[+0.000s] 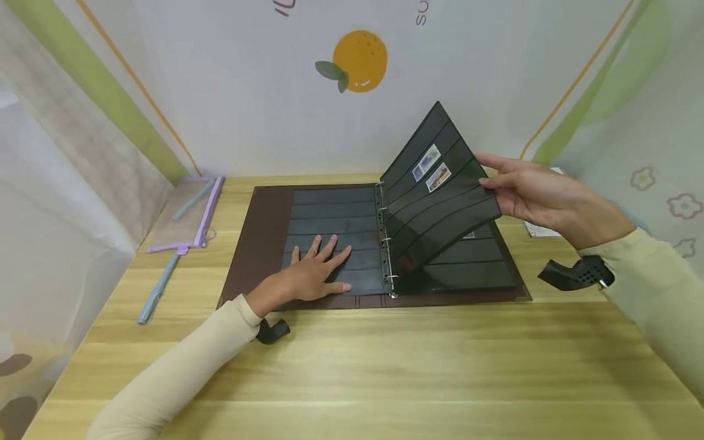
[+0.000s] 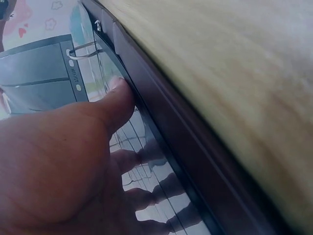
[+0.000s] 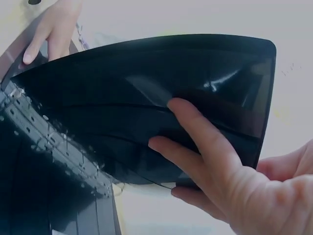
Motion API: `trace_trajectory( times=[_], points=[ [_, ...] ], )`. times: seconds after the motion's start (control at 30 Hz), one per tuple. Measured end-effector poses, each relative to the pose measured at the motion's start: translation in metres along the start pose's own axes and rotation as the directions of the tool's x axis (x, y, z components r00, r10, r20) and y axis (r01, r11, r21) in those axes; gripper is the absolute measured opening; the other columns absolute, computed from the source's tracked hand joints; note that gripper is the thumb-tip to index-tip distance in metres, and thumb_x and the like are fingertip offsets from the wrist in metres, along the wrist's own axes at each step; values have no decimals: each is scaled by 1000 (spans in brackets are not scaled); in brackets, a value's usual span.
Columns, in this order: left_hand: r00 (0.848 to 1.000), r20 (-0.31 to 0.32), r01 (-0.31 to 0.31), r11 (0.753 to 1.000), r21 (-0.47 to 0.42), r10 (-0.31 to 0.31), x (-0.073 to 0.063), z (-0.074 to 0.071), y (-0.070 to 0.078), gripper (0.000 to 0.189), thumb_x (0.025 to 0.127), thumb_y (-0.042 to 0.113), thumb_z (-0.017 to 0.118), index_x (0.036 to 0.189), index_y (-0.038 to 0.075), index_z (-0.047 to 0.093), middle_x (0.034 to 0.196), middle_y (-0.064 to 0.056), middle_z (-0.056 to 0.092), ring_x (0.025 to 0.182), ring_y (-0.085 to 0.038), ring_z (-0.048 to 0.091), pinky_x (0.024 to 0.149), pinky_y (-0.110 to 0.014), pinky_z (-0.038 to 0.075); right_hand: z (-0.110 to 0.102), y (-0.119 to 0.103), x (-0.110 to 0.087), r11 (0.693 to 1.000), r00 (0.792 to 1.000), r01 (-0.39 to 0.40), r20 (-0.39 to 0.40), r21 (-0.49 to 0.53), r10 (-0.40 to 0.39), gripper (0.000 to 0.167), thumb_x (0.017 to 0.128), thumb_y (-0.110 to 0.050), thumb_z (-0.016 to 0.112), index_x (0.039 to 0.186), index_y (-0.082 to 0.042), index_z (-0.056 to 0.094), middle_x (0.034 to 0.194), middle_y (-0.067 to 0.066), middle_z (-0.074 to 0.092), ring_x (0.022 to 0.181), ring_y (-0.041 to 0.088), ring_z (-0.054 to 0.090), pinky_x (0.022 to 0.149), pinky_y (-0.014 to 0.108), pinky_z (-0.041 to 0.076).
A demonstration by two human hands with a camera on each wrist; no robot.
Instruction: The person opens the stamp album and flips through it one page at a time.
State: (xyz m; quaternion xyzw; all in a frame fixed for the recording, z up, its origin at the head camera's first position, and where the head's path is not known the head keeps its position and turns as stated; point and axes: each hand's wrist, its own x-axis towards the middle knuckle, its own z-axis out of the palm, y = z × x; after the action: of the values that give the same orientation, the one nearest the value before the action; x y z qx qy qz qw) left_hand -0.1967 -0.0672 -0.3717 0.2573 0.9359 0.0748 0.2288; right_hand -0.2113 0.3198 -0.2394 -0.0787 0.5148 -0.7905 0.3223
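A stamp album with a brown cover lies open on the table. My left hand rests with fingers spread on its black left page, the thumb near the lower edge and the rings. On the other side, my right hand pinches the outer edge of a raised black page, tilted up from the metal rings. Two small stamps sit in strips on the raised page. Beneath it lies another black page, partly hidden. In the right wrist view, fingers spread across the raised page's back.
Left of the album lies a clear pouch with a purple edge, a light blue stick-like thing inside. A blue tool lies in front of it. Behind my right hand, a white paper shows partly. A printed curtain hangs behind the table.
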Motion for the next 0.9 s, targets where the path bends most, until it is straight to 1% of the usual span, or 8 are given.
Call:
trace_trajectory(
  times=[0.2,0.3,0.37,0.5,0.57,0.7,0.8,0.9],
  points=[
    [999,-37,22,1000,2,-21,-2,-1,0,81,99,57,54,164,28,15,172,-12,-2,158,-40,-7,118,-75,5,15,1,13,997,997,-48,-56,-60,44,78,108,-4,39,163,-32,-9,125,6,68,104,18,74,83,28,60],
    [985,-169,-25,998,-61,14,-4,-4,11,78,100,49,58,163,19,23,169,-20,12,157,-43,11,118,-73,18,20,0,17,992,992,-78,-104,-99,67,79,109,-8,40,162,-34,-12,117,2,67,91,12,73,72,25,59],
    [956,-288,-104,977,-186,47,-6,-13,27,74,103,44,56,163,16,22,168,-19,21,152,-41,29,119,-66,26,25,1,20,984,987,-97,-141,-147,76,80,109,-12,42,161,-36,-13,116,0,62,85,8,69,66,24,56],
    [903,-422,-294,833,-468,81,-9,-43,69,69,107,50,42,164,23,14,165,-9,34,141,-30,50,117,-51,39,37,0,28,959,986,-113,-150,-258,76,76,110,-16,40,162,-35,-12,145,0,43,103,6,65,76,25,57],
    [924,-376,-299,755,-584,75,-10,-59,89,70,105,59,37,164,27,15,159,-7,44,133,-28,57,113,-48,43,43,-2,31,946,987,-115,-139,-304,76,74,110,-19,39,162,-36,-11,157,3,29,117,8,60,84,27,57],
    [976,-215,-189,669,-719,46,-9,-80,114,79,101,69,34,163,23,19,157,-4,47,131,-24,58,106,-45,50,56,-6,39,916,988,-134,-126,-378,92,76,110,-21,40,161,-36,-15,171,6,-7,156,28,20,111,46,45],
    [988,-151,-125,602,-788,7,-10,-88,120,83,100,68,39,163,18,19,159,-3,44,134,-22,56,102,-45,53,67,-7,45,886,986,-154,-126,-437,109,80,110,-21,41,160,-35,-20,168,3,-27,158,37,-1,117,52,34],
    [990,-144,-117,542,-832,-8,-11,-91,119,81,100,64,46,162,15,26,156,-5,47,136,-21,54,100,-45,55,80,-7,51,861,987,-155,-105,-484,118,80,110,-21,41,159,-33,-21,168,4,-28,157,39,1,118,54,32]
  ],
)
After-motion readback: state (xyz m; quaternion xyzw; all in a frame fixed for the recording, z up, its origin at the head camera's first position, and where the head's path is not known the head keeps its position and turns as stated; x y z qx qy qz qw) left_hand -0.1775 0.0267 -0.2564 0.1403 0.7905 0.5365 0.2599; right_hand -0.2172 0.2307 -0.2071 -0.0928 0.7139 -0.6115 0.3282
